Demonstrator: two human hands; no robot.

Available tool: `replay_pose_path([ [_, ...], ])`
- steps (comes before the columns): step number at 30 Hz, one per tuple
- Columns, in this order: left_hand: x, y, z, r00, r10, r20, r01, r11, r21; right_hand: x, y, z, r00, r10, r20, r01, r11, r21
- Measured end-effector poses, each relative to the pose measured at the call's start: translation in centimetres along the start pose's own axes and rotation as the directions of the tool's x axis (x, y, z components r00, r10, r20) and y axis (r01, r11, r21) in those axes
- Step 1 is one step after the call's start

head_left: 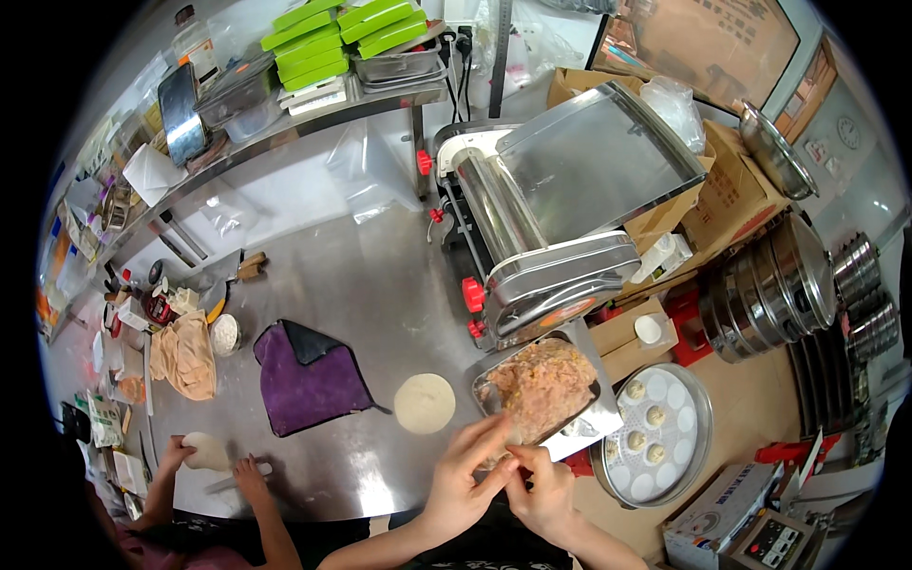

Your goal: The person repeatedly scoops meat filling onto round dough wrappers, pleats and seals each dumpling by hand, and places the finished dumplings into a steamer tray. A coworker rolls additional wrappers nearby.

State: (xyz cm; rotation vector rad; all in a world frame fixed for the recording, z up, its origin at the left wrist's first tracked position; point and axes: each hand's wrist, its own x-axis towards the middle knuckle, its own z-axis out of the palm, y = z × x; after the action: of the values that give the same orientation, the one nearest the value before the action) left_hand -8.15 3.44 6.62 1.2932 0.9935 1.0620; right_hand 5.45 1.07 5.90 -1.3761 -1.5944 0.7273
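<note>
Fingers [481, 439] of left hand [458, 483] and right hand [543, 494] bunch together, gap and grip impossible to tell.

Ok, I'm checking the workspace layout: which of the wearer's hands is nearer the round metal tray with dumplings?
Right. The right hand is left of the round metal tray and slightly lower in view; the left hand is farther left, beyond it.
</note>
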Motion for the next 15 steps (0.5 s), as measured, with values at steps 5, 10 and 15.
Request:
replay_pose_path([
  [5, -0.3, -4.3, 1.6, 0.996, -0.061, -0.067, -0.018, 0.598, -0.802, -0.5, -1.1, -0.2, 0.953, 0.283, 0.105, -0.3, 0.849, 0.434],
  [10, -0.4, -5.4, 2.5, 0.99, -0.108, -0.093, 0.003, 0.668, -0.744, 0.3, -0.6, -1.2, 0.994, -0.061, -0.085, 0.058, 0.998, -0.04],
  [15, 0.1, -4.1, 2.0, 0.969, -0.245, -0.008, 0.18, 0.735, -0.654, -0.5, 0.6, -1.9, 0.955, -0.295, -0.02, 0.288, 0.943, -0.169],
])
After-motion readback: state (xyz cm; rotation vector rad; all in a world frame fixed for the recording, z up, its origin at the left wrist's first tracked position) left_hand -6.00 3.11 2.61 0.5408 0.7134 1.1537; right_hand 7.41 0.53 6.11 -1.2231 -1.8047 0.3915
